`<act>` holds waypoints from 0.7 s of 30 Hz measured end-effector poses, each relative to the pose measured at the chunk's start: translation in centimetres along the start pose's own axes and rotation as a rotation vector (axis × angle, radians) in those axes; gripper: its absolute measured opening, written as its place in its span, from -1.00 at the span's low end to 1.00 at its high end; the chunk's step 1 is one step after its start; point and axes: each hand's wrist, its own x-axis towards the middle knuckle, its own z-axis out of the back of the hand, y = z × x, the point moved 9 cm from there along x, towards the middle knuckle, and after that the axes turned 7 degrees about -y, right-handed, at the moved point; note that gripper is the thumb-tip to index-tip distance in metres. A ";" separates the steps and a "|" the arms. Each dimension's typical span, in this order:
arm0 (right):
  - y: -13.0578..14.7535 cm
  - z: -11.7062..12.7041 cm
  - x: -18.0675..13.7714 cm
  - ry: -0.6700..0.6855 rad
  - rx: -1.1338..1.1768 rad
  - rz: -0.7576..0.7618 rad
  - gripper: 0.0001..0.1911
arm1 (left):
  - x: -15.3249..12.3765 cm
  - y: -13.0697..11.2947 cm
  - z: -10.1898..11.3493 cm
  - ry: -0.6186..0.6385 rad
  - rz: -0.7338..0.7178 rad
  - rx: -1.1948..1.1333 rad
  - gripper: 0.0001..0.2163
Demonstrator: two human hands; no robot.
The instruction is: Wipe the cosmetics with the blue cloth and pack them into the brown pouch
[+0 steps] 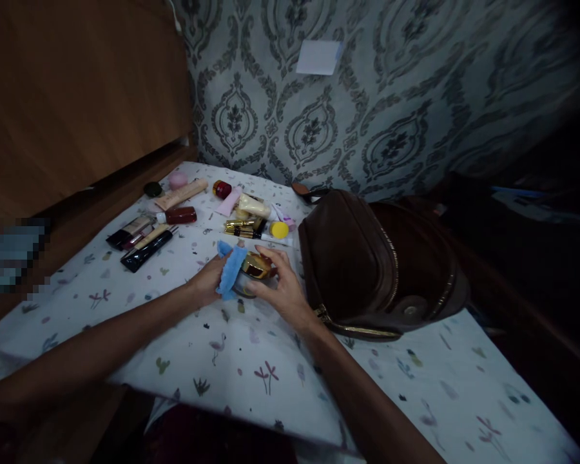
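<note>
In the head view my right hand [286,289] grips a small clear glass bottle with a shiny gold cap [256,265], thumb on the near side and fingers on the far side. A light blue cloth [230,276] with a scalloped edge is bunched in my left hand [207,281] and pressed against the left side of the bottle. The cloth covers most of my left fingers and part of the glass. Both hands are over the printed tablecloth [183,361], in front of a group of cosmetics.
Just right of my hands lies a dark brown leather bag [352,258] with gold zips. Beyond them are a cream tube [254,206], a yellow-capped item [279,230] and a dark red jar [222,189]. Farther left lie a red-brown bottle [181,215] and a black-capped tube [147,250].
</note>
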 end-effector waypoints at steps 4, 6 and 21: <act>0.1 -1.2 -0.2 0.124 0.045 -0.017 -0.28 | 0.7 -0.9 1.9 -0.140 -0.126 0.122 -0.54; 0.0 -1.7 -0.3 0.176 0.101 -0.037 -0.29 | 0.8 -1.1 2.2 -0.151 -0.154 0.121 -0.56; -1.5 -2.9 -1.2 0.209 0.640 -0.383 -0.37 | 1.0 0.6 2.7 -0.140 0.085 0.139 -0.72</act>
